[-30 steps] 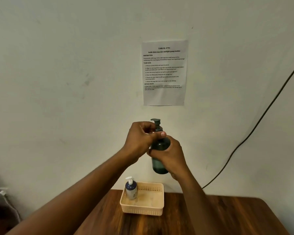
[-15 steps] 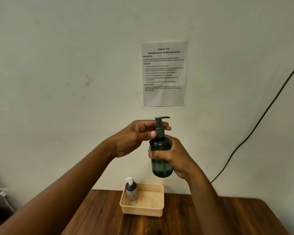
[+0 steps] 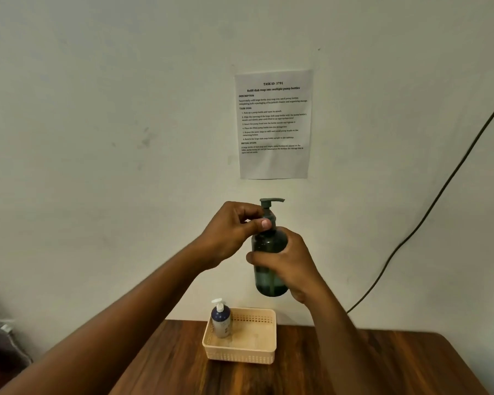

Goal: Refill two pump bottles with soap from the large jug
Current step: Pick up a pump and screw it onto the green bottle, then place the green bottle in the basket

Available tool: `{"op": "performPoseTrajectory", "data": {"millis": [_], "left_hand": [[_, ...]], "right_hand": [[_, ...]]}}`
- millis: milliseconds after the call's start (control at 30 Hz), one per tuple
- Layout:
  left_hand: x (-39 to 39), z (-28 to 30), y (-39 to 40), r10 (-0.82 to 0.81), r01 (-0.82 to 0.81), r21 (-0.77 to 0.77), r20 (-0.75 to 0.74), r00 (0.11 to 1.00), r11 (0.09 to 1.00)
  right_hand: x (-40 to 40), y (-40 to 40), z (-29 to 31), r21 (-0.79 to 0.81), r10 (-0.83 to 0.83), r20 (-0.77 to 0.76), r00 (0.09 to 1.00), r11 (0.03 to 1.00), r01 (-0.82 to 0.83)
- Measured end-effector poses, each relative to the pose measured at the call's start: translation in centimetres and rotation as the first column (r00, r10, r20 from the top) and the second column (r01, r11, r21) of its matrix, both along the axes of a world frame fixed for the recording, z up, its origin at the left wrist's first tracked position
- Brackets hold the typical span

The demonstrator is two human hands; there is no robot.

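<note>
A dark green pump bottle [image 3: 268, 276] is held upright in the air in front of the wall. My right hand [image 3: 290, 263] grips its body from the right. My left hand [image 3: 234, 232] pinches the collar of the green pump head [image 3: 270, 205] with thumb and fingers; the nozzle points right. Below, a small blue bottle with a white pump [image 3: 221, 319] stands in the left corner of a beige plastic basket [image 3: 251, 353]. The large jug is not in view.
The basket sits on a dark wooden table [image 3: 354, 363] against a pale wall. A printed task sheet [image 3: 273, 124] is taped to the wall above. A black cable [image 3: 428, 212] runs diagonally down the wall at the right.
My left hand has shifted its grip around the pump collar, and the pump nozzle has turned to point right. The bottle stays held in the air at about the same place.
</note>
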State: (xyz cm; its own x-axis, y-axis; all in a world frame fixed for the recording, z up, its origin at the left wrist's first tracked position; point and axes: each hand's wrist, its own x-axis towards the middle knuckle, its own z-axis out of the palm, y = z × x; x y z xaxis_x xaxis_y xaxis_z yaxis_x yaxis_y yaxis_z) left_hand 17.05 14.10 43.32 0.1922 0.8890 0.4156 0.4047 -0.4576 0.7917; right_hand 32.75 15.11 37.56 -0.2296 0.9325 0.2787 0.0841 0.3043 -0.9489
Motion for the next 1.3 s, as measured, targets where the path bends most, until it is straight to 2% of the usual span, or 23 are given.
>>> {"op": "performPoseTrajectory", "data": {"millis": [133,300,400,567,700,800,933,1067,1300], "left_hand": [[-1.0,0.1,0.0,-0.177,0.177,0.001,0.057,0.983,0.984],[-1.3,-0.2,0.4,-0.246,0.245,0.02,0.06,0.967,0.969],[-1.5,-0.7,0.6,-0.243,0.242,0.014,0.084,0.966,0.97],[-1.8,-1.8,1.1,-0.118,0.119,-0.044,0.025,0.993,0.992],[-3.4,-4.2,1.9,0.127,-0.121,0.058,-0.104,0.986,0.991],[-5.2,-6.9,2.4,0.242,-0.231,0.078,-0.192,0.951,0.97],[-7.8,-10.6,3.2,0.339,-0.321,0.112,-0.383,0.859,0.94],[-9.7,-14.3,4.4,0.379,-0.336,0.181,-0.541,0.75,0.924],[-12.3,-20.5,6.8,0.399,-0.336,0.23,-0.664,0.632,0.913]], "right_hand": [[0.6,-0.3,0.5,0.001,0.135,0.027,0.99,0.991,-0.135],[0.9,-0.2,0.6,-0.033,0.262,0.022,0.965,0.965,-0.261],[0.9,0.0,0.5,-0.042,0.253,0.026,0.967,0.967,-0.252],[0.4,0.6,-0.7,-0.062,0.162,0.033,0.986,0.985,-0.16],[0.0,1.4,-2.2,-0.087,0.118,0.032,0.992,0.989,-0.115],[-0.5,2.0,-3.6,-0.077,0.076,0.049,0.996,0.994,-0.072],[-1.6,3.1,-6.2,-0.055,0.036,0.079,0.996,0.998,-0.032],[-3.0,4.7,-8.7,-0.026,0.009,0.127,0.992,1.0,-0.006],[-5.7,8.6,-13.9,-0.036,-0.047,0.232,0.972,0.998,0.057]]}}
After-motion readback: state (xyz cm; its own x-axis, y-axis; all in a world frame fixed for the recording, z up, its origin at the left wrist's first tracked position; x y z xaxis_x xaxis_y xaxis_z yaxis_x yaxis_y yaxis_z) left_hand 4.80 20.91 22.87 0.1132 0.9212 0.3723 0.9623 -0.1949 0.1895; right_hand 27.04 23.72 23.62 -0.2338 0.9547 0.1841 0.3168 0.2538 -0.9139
